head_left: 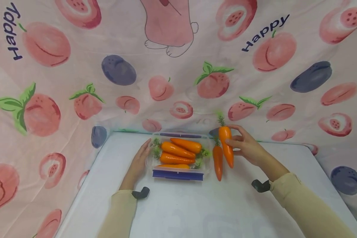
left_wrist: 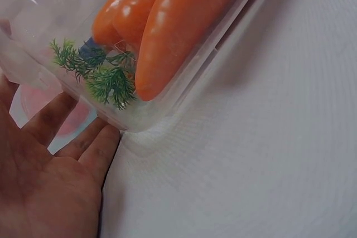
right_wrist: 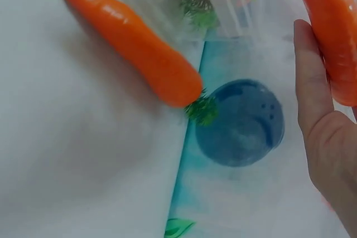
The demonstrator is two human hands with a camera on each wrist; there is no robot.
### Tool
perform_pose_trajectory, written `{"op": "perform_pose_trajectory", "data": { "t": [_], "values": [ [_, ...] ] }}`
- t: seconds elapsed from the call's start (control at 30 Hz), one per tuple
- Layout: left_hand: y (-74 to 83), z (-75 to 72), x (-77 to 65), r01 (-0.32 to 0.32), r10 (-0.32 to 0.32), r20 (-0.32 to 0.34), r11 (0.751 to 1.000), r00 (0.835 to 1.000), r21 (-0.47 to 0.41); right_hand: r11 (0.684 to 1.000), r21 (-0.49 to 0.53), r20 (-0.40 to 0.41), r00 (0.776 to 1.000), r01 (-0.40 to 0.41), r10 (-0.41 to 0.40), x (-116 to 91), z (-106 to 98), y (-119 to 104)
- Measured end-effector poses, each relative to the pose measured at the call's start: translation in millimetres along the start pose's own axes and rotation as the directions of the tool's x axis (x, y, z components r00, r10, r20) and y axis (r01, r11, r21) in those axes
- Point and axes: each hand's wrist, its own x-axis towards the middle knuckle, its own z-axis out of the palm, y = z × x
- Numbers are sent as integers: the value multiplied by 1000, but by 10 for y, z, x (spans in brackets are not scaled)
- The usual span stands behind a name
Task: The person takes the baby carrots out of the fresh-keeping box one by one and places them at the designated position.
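Note:
My right hand [head_left: 248,147] grips an orange toy carrot [head_left: 226,142] with a green leafy top, between thumb and fingers. It hangs tip down, and its top points to the back wall. Just left of it a second carrot [head_left: 217,162] lies on the table, also seen whole in the right wrist view. A clear plastic box [head_left: 208,165] with blue side clips holds several carrots [head_left: 178,150], laid crosswise. Along the box's left side my left hand [head_left: 139,160] rests with fingers extended; in the left wrist view its fingertips [left_wrist: 106,137] touch the box's corner.
The white table [head_left: 172,205] ends at the back against a pink fruit-print cloth [head_left: 181,79], which also hangs at both sides. A blue clip flap [head_left: 178,175] sticks out at the box's near side. Black wrist mounts [head_left: 141,192] sit at both cuffs.

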Motion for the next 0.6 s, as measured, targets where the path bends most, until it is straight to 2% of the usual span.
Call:
{"op": "perform_pose_trajectory", "data": {
  "t": [0.4, 0.6],
  "values": [
    [-30, -7, 9, -1, 1, 3, 1000, 1000, -6, 998, 47, -32, 998, -48, 50, -10, -141, 331],
    [-239, 12, 119, 1, -1, -15, 1000, 1000, -21, 996, 37, -47, 995, -83, 85, 20, -172, 498]
  ]
}}
